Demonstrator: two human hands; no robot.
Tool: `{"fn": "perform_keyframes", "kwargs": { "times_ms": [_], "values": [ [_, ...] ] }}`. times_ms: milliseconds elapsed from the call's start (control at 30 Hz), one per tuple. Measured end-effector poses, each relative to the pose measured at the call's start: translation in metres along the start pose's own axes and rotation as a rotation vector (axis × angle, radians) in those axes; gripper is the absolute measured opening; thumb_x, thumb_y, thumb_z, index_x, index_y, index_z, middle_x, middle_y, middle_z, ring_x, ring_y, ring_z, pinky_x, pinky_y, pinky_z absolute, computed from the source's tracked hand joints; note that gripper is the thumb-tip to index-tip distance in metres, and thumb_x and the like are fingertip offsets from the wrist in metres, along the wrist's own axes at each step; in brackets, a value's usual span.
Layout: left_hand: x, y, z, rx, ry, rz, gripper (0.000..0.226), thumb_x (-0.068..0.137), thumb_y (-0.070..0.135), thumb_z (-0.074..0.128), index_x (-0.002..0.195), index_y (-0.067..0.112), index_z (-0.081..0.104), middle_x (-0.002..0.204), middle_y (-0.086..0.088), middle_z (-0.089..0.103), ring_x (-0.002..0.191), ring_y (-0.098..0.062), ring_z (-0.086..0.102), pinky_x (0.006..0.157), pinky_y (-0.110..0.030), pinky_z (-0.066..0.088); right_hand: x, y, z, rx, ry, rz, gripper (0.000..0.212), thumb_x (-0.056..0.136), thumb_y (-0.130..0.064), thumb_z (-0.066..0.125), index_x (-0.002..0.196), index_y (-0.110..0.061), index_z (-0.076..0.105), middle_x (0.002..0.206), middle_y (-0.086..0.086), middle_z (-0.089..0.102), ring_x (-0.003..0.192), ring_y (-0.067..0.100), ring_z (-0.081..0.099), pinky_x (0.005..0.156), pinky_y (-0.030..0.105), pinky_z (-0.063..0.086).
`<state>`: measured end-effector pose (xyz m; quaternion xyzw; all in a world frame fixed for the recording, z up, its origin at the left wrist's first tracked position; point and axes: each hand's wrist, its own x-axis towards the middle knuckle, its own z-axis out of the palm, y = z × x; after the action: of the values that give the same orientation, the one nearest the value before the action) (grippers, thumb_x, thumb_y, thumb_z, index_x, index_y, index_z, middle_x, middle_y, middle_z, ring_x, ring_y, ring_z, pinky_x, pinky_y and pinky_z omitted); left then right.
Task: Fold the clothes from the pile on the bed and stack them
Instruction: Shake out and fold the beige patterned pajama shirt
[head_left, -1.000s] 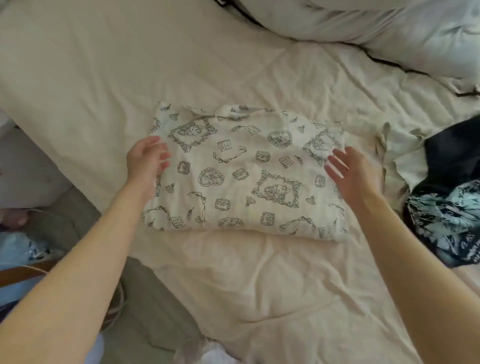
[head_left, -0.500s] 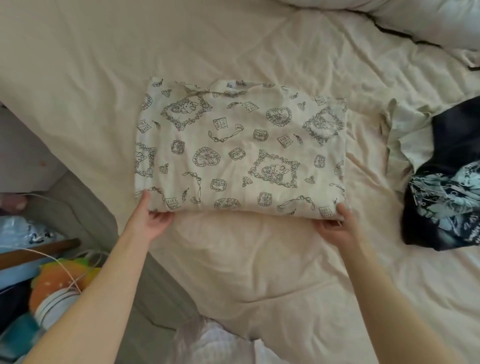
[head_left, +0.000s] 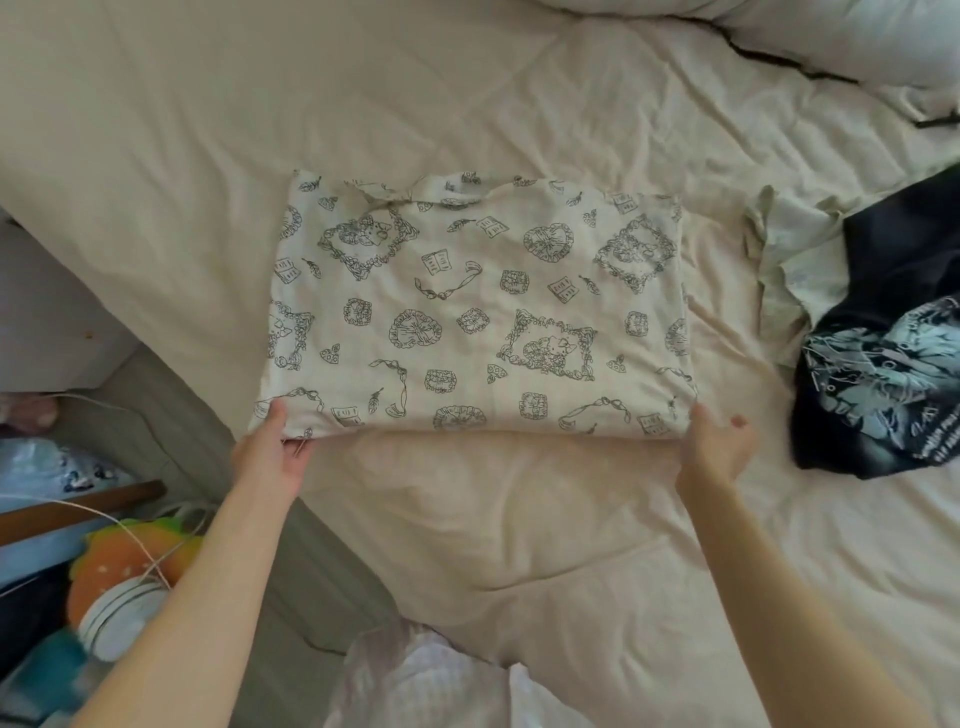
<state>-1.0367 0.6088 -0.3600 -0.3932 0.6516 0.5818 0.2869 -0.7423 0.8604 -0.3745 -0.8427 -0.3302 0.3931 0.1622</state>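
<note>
Since a second ago my left hand (head_left: 272, 453) and right hand (head_left: 716, 448) have moved from the folded cream printed garment (head_left: 475, 306)'s sides to pinch its near corners, mid-bed (head_left: 156, 130); I judge another fold comes next. Unfolded dark clothes (head_left: 883, 338) lie right. No containers visible.

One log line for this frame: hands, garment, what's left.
left hand: grips near-left corner | right hand: grips near-right corner | printed garment: folded, flat on bed | dark clothes: unfolded, right
</note>
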Motion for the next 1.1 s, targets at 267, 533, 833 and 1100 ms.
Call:
{"fn": "perform_keyframes", "kwargs": {
  "times_ms": [267,533,833,1100],
  "values": [
    [-0.023,-0.005,0.002,0.065,0.000,0.038,0.020,0.092,0.018,0.059,0.108,0.008,0.053,0.112,-0.013,0.059,0.098,-0.027,0.059,0.094,-0.042,0.049,-0.073,0.047,0.033,-0.845,-0.487,-1.311,0.047,0.089,-0.019,0.062,0.134,-0.010,0.051,0.145,0.017,0.041,0.136,0.035,0.036,0.110,0.054,0.024],
    [-0.103,-0.005,0.074,0.445,-0.029,0.814,0.016,0.091,0.021,0.059,0.085,0.014,0.046,0.079,0.006,0.054,0.072,-0.010,0.051,0.068,-0.021,0.042,-0.080,0.009,0.031,-0.207,-0.907,-0.424,0.032,0.100,-0.031,0.043,0.121,-0.014,0.060,0.125,0.005,0.062,0.117,0.018,0.056,0.102,0.032,0.038],
    [-0.187,-0.135,0.169,1.212,-1.017,1.396,0.024,0.093,0.013,0.055,0.115,0.005,0.058,0.113,-0.013,0.065,0.110,-0.031,0.059,0.090,-0.042,0.046,-0.001,-0.024,-0.036,0.601,-0.890,0.136,0.050,0.094,-0.057,0.035,0.096,-0.016,0.063,0.089,-0.001,0.072,0.085,0.013,0.069,0.070,0.029,0.055],
    [-0.122,-0.137,0.120,1.528,-0.497,1.429,0.070,0.069,0.028,0.081,0.128,0.005,0.051,0.140,-0.021,0.042,0.132,-0.040,0.036,0.104,-0.054,0.035,0.028,-0.026,-0.019,0.238,-0.718,0.162,0.027,0.090,-0.044,0.057,0.100,-0.018,0.058,0.096,0.005,0.060,0.080,0.015,0.060,0.074,0.030,0.053]
  ]
}}
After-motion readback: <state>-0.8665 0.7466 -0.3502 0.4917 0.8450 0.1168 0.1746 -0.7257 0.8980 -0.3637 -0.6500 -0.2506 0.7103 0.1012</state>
